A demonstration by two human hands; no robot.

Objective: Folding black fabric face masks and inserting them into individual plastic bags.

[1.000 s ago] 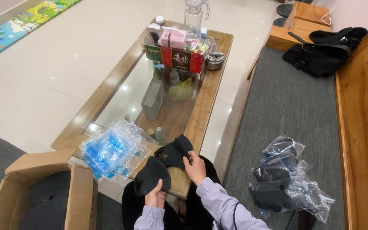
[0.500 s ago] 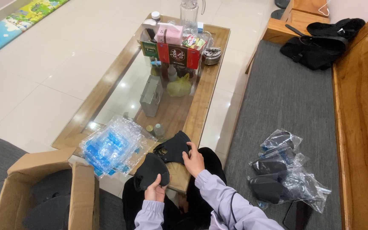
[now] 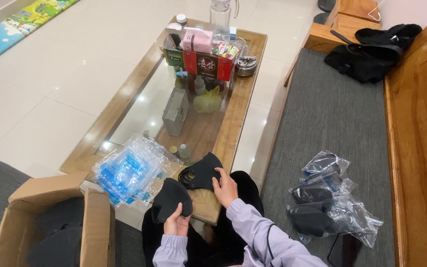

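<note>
Sorting masks. My left hand (image 3: 176, 223) has fingers clamped on a black mask (image 3: 171, 199) held over my lap; my right hand (image 3: 226, 187) presses flat, fingers apart, on a second mask (image 3: 201, 170) at the surface (image 3: 233, 123) edge. Next I'd judge: stack them, edges aligned.

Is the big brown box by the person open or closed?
Open. The cardboard box has its flaps standing up and apart, so dark things inside show.

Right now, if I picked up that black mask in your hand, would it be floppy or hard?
Probably floppy: the black mask in the left hand looks like thin cloth and bends over the fingers. It likely weighs little, since a loose grip holds it. The ear loops on the second mask under the right hand could snag.
</note>
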